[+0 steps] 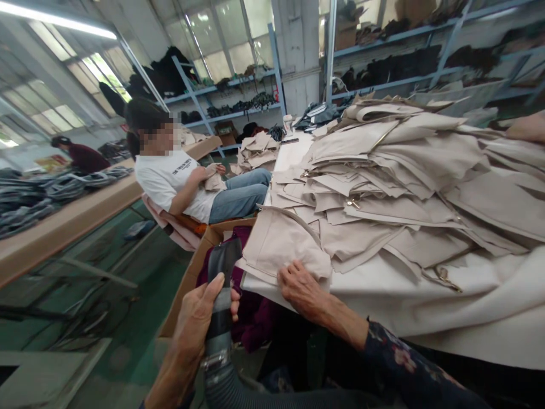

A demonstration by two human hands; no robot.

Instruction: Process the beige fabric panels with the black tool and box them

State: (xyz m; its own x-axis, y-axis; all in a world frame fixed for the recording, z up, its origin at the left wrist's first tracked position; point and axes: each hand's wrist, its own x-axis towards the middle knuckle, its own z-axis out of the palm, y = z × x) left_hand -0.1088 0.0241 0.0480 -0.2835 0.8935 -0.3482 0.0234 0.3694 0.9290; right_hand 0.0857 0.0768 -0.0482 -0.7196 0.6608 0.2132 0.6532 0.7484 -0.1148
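My left hand [198, 326] is closed around a black hand-held tool [224, 272] that ends in a grey ribbed hose [227, 386], held upright just off the table's near-left corner. My right hand [303, 289], in a dark floral sleeve, lies on the near edge of a folded beige fabric piece [281, 241], fingers curled into the cloth. That piece sits at the corner of the white-covered table [468, 307]. The tool's tip is a little left of the piece, not touching it.
A big heap of beige cut pieces [404, 170] fills the table behind. An open cardboard box [187, 281] with maroon cloth [255, 318] stands below the corner. A seated person in a white shirt [170, 182] handles fabric ahead. A long wooden table [63, 227] runs on the left; blue shelves [238, 85] stand at the back.
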